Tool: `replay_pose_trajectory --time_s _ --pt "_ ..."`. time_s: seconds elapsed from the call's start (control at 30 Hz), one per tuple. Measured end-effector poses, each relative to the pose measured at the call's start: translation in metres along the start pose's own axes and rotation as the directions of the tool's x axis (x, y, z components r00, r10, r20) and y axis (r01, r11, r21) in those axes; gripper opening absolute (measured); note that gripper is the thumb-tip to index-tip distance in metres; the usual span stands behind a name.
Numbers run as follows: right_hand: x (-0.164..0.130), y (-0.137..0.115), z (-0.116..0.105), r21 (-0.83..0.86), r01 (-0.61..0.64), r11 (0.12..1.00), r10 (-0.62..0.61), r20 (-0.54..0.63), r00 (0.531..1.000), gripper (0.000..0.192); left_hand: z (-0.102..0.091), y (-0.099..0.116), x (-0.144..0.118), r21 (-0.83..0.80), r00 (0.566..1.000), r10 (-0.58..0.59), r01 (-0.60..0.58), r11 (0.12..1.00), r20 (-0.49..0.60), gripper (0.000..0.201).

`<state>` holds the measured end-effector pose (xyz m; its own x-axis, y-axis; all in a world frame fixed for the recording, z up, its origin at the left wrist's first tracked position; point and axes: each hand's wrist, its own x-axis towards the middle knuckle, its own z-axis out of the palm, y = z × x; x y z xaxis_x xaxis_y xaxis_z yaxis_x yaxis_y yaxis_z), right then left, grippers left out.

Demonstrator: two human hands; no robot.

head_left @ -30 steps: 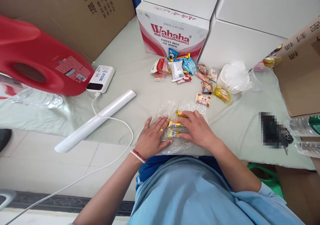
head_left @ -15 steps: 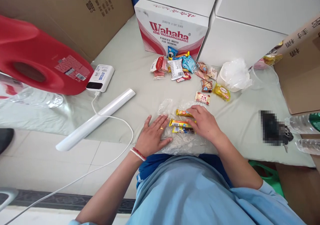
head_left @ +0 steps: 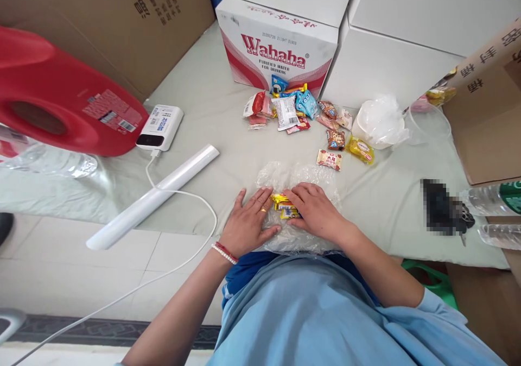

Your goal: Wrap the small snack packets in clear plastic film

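Yellow snack bars [head_left: 285, 206] lie half hidden under flat, open-gripped right hand [head_left: 315, 214].

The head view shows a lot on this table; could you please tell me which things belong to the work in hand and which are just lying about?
In hand:
- left hand, flat on the clear plastic bag
- right hand, over the yellow snack bars on the bag

Lying about:
- snack pile
- Wahaha box
- power bank
- white tube
- red jug
- white cable
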<state>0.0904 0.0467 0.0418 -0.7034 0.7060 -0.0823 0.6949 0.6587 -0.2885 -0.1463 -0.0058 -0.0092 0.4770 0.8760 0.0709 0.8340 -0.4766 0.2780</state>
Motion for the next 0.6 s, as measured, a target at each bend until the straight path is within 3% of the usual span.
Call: replay_pose_trajectory --time_s 0.1,0.2,0.4,0.5,0.6 --pt "-0.003 0.005 0.007 -0.001 -0.021 1.0 0.021 -0.008 1.0 0.065 0.0 0.0 0.0 0.002 1.0 0.002 -0.002 1.0 0.002 0.081" --pt "-0.005 0.018 0.007 0.018 0.045 0.999 -0.045 -0.015 0.999 0.062 0.002 -0.001 -0.001 -0.003 1.0 -0.001 0.001 1.0 0.006 0.083" --pt "-0.01 0.037 0.003 0.073 0.082 0.994 -0.083 0.016 0.996 0.072 0.002 -0.009 -0.006 -0.044 0.999 0.02 -0.021 0.999 -0.038 0.081" --pt "-0.026 0.04 -0.007 0.154 0.069 0.986 -0.063 -0.043 0.997 0.079 -0.002 -0.016 -0.018 -0.078 0.997 0.049 -0.054 0.996 -0.062 0.064" --pt "-0.058 0.037 -0.018 0.291 0.13 0.948 -0.108 -0.09 0.99 0.089 -0.01 -0.025 -0.036 -0.124 0.993 0.039 -0.052 0.991 -0.109 0.059"
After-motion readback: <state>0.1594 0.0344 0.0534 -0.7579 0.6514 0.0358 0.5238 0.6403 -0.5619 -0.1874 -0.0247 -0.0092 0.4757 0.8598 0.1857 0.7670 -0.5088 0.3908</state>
